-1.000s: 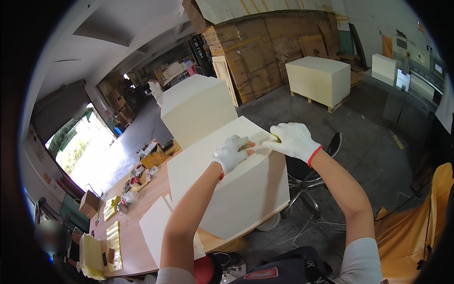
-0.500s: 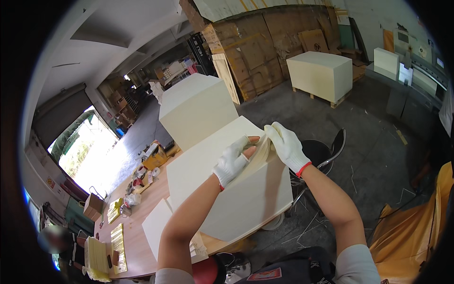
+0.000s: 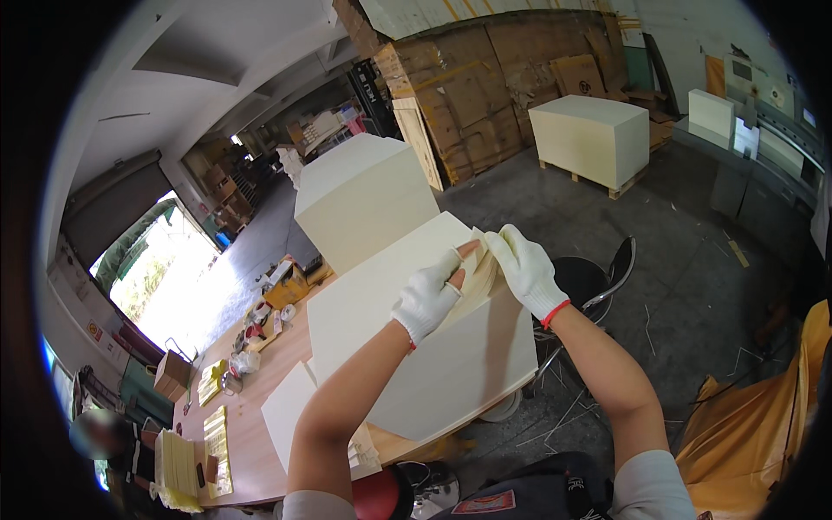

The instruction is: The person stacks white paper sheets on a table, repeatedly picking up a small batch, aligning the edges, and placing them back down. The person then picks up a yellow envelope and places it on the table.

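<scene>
A tall stack of cream-white paper sheets [image 3: 433,373] stands on the table in front of me. Its far right corner is lifted, and the sheet edges there fan apart. My right hand [image 3: 524,269], in a white knit glove with a red cuff, pinches the raised corner of the sheets. Over the top of the stack lies my left hand [image 3: 432,293], gloved too, with bare thumb and fingertip stretched out and apart against the fanned edges. Its other fingers are partly hidden under the glove's outline.
Behind the stack stands another large paper block [image 3: 368,191]; a third sits on a pallet [image 3: 617,189] farther right. A black chair [image 3: 598,282] is beside the table's right end. Tape rolls and packets lie on the wooden table [image 3: 260,403]. A person [image 3: 130,451] is at far left.
The sheets at the lifted corner have spread more, with a few edges now standing up between my hands. My left fingertips have shifted slightly along them; the right hand keeps its grip.
</scene>
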A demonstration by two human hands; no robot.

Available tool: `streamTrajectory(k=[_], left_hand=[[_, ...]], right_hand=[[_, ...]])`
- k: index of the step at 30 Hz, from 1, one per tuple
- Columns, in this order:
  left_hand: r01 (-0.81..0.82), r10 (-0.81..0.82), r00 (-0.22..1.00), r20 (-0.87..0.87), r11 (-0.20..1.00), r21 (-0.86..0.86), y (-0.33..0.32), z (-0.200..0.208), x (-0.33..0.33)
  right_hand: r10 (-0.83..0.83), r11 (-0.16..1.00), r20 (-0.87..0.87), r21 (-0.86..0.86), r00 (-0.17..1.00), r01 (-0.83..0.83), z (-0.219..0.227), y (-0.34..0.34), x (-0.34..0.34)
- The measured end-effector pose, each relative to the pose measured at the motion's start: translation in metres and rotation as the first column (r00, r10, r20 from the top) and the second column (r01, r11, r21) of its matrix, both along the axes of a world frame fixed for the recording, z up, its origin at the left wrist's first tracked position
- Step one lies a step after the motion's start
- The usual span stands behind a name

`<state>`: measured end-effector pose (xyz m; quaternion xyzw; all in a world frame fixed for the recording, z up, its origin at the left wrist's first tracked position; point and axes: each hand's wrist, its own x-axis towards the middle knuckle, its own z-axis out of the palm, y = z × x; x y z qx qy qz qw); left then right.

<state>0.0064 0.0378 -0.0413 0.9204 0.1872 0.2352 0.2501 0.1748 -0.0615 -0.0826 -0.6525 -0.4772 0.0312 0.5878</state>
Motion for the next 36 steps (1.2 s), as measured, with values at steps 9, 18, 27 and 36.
streamTrajectory(k=[9,18,27,36], left_hand=[[0.035,-0.037,0.999,-0.032,0.997,-0.066,-0.003,0.001,0.001],[0.039,-0.041,0.998,-0.037,0.997,-0.069,-0.005,0.007,0.0],[0.007,-0.008,0.994,-0.11,1.0,-0.008,-0.002,0.003,0.003],[-0.018,0.018,0.993,-0.112,1.0,0.006,-0.01,0.007,0.003]], right_hand=[[-0.037,0.999,0.04,0.03,0.999,0.036,-0.006,0.005,0.002],[-0.037,0.999,0.023,0.016,0.999,0.037,-0.002,0.001,0.0],[-0.068,0.998,0.06,-0.001,0.996,0.068,-0.008,0.007,0.003],[-0.063,0.997,0.027,0.041,0.998,0.062,-0.011,0.008,0.004]])
